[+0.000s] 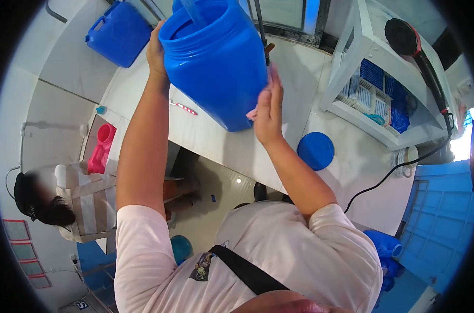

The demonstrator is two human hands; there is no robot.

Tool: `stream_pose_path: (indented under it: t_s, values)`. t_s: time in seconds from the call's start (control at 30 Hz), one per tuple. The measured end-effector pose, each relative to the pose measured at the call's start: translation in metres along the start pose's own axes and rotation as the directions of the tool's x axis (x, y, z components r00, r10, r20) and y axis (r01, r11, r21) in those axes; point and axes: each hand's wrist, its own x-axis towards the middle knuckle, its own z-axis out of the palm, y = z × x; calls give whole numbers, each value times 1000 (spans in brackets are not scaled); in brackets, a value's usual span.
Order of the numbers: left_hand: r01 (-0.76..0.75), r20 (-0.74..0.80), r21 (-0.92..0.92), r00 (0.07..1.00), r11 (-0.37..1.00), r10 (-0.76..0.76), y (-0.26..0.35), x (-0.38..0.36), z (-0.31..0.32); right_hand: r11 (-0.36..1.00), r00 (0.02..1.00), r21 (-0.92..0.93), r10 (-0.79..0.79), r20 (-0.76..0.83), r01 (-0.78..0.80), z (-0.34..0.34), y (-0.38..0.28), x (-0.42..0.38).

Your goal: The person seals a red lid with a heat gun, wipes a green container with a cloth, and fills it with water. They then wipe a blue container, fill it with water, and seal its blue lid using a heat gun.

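A large blue plastic jar [216, 68] with a wide threaded neck is held tilted over the white counter, its mouth uncovered. My left hand [156, 52] grips the jar's left side near the neck, its fingertips partly hidden. Against the lower right side, my right hand [269, 110] presses a pink cloth [253, 114], closed on it with the fingers extended along the wall. A round blue lid [316, 151] lies on the counter right of my right forearm. Left of the jar rests a small red-and-white toothbrush-like item [184, 108].
A blue jerrycan [118, 34] stands at the far left of the counter [231, 156]. At right, a white shelf unit [362, 112] holds baskets, with a black corded device [424, 62] on top. A person [85, 201] sits at left beside a pink container [101, 148].
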Motion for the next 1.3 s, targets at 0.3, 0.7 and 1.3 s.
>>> stream_pose_path:
  t_s: [0.3, 0.7, 1.3]
  values:
    - [-151, 13, 220, 988, 964, 152, 10, -5, 10, 988, 944, -63, -115, 308, 141, 33, -83, 150]
    - [203, 300, -407, 951, 891, -79, 42, -16, 19, 974, 976, 162, 133, 172, -161, -9, 20, 18]
    - [12, 24, -64, 1000, 998, -10, 6, -5, 2, 883, 860, 62, 433, 271, -465, -31, -7, 3]
